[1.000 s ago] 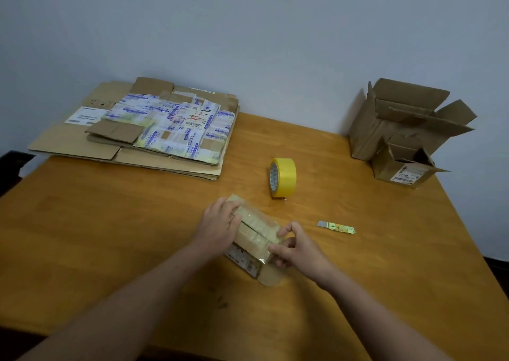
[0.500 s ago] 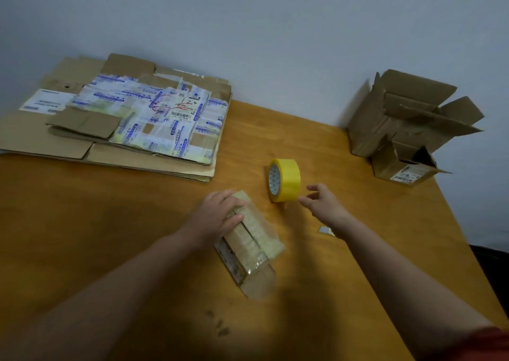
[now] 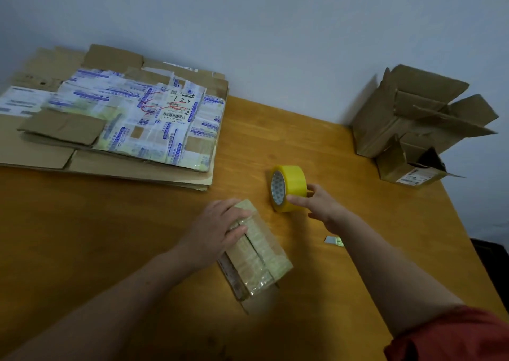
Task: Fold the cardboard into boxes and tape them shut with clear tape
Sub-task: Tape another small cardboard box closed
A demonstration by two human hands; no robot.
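- Yellow tape roll (image 3: pixel 292 178) stands on its edge near the middle of the wooden table (image 3: pixel 358 195). The right hand (image 3: pixel 319 203) grasps it, with the thumb on the near rim and the fingers on the far side.
- The left hand (image 3: pixel 217 228) lies palm down on the far end of the small taped box (image 3: pixel 261 256), fingers fairly straight and pressing on its top.
- That box lies towards the near edge, just beside the roll.
- A small cutter (image 3: pixel 334 240) lies partly hidden by the right forearm.
- Flattened cardboard (image 3: pixel 55 154) is stacked at the far left corner.
- Two open boxes (image 3: pixel 399 118) sit at the far right corner.
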